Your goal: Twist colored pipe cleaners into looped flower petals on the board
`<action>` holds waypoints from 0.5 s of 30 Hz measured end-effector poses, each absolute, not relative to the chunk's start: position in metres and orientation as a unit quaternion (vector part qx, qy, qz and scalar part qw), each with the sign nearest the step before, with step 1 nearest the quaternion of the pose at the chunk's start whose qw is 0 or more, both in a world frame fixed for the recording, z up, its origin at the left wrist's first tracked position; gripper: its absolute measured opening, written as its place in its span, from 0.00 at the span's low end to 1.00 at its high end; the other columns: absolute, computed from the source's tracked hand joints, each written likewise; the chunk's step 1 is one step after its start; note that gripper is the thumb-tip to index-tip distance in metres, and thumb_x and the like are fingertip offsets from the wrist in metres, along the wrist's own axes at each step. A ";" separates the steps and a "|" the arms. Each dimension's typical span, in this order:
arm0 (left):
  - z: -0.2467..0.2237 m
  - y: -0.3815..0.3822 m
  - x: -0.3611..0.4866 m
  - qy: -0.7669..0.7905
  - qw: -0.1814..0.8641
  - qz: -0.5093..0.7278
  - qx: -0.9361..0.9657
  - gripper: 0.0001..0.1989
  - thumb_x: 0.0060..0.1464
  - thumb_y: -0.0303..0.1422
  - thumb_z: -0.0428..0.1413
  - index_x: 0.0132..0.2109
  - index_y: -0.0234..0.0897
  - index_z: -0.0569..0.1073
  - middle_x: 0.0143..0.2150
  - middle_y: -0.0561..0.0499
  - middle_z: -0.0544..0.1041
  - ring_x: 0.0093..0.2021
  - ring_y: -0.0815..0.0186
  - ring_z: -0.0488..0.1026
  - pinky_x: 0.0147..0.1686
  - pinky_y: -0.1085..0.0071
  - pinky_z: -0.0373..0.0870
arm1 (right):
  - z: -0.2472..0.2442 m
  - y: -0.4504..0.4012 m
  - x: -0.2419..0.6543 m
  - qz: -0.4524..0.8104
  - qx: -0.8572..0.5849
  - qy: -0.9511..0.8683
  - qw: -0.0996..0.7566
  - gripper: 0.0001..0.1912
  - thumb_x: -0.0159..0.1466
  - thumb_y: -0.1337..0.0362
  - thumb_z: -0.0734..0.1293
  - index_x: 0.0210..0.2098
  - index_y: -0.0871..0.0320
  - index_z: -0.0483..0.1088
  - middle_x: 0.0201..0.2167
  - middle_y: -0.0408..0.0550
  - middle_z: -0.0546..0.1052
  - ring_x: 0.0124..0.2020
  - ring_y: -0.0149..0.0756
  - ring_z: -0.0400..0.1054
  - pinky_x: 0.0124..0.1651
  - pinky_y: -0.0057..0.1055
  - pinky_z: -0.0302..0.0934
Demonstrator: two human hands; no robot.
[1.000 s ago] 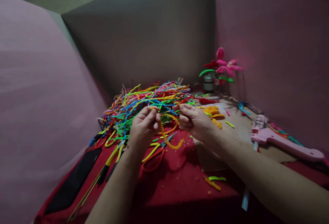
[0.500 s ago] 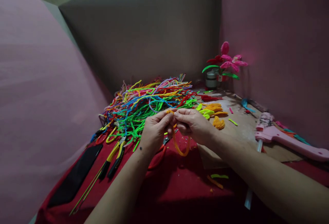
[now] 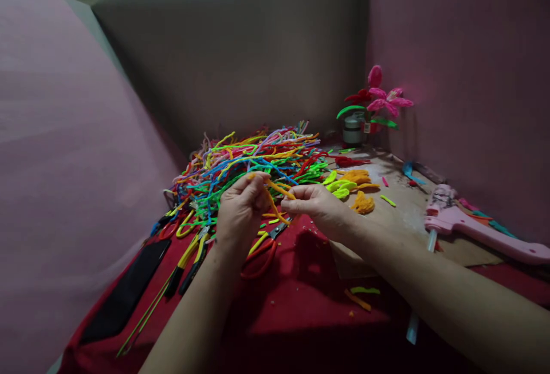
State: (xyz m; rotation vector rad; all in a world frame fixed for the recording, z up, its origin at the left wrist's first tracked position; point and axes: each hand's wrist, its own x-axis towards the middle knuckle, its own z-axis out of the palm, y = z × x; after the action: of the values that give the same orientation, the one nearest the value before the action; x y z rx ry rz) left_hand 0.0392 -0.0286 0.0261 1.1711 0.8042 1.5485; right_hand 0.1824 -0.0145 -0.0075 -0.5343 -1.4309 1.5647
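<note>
An orange pipe cleaner (image 3: 279, 188) stretches between my two hands in the middle of the head view. My left hand (image 3: 244, 205) is closed on one part of it, fingertips pinched together. With thumb and forefinger, my right hand (image 3: 320, 205) pinches it farther right; a bent end hangs down between the hands. Just below lie red-handled scissors (image 3: 266, 254) on the red cloth (image 3: 296, 305). Behind the hands rises a heap of many-coloured pipe cleaners (image 3: 258, 156). Orange petal shapes (image 3: 356, 177) and yellow-green ones (image 3: 339, 186) lie beyond my right hand.
A pink glue gun (image 3: 481, 231) with a clear stick lies at the right on a brown board (image 3: 412, 213). Yellow-black pliers (image 3: 191, 256) and a black phone (image 3: 126, 294) are at the left. Pink pipe-cleaner flowers (image 3: 389, 101) stand at the back beside a small jar (image 3: 353, 129).
My hands have moved apart, the left one going leftward and slightly up. The orange loop that hung beneath them is now drawn out between them, and the scissors show more.
</note>
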 end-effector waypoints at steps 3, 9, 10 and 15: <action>0.028 -0.021 0.032 0.289 0.521 0.688 0.413 0.07 0.44 0.31 0.61 0.31 0.32 0.74 0.25 0.55 0.69 0.17 0.81 0.56 0.15 0.83 0.54 | -0.010 -0.013 0.179 0.597 -0.263 -0.604 0.457 0.09 0.51 0.61 0.66 0.24 0.62 0.67 0.18 0.38 0.64 0.21 0.24 0.55 0.28 0.25 0.49; 0.025 -0.016 0.026 0.274 0.544 0.700 0.373 0.04 0.52 0.30 0.54 0.32 0.33 0.71 0.33 0.47 0.76 0.16 0.80 0.59 0.13 0.83 0.55 | -0.016 -0.009 0.178 0.431 -0.403 -0.691 0.417 0.10 0.55 0.66 0.60 0.21 0.62 0.71 0.16 0.41 0.67 0.20 0.27 0.57 0.26 0.26 0.50; 0.025 -0.015 0.026 0.278 0.550 0.699 0.363 0.05 0.53 0.30 0.53 0.31 0.33 0.70 0.33 0.47 0.76 0.16 0.80 0.59 0.13 0.83 0.55 | -0.016 -0.008 0.178 0.403 -0.414 -0.708 0.405 0.11 0.55 0.68 0.59 0.20 0.62 0.70 0.15 0.41 0.67 0.19 0.27 0.57 0.25 0.26 0.50; 0.024 -0.008 0.019 0.304 0.540 0.712 0.330 0.07 0.55 0.27 0.50 0.30 0.32 0.68 0.22 0.53 0.70 0.15 0.78 0.60 0.11 0.84 0.54 | -0.016 -0.010 0.177 0.448 -0.421 -0.715 0.333 0.12 0.55 0.70 0.59 0.16 0.61 0.66 0.13 0.42 0.68 0.12 0.24 0.54 0.18 0.25 0.48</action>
State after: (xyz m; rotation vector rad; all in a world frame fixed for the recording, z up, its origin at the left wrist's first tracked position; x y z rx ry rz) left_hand 0.0193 -0.0077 0.0236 0.7845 0.7219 1.6926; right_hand 0.1771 -0.0096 -0.0159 -1.0982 -1.8669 1.1702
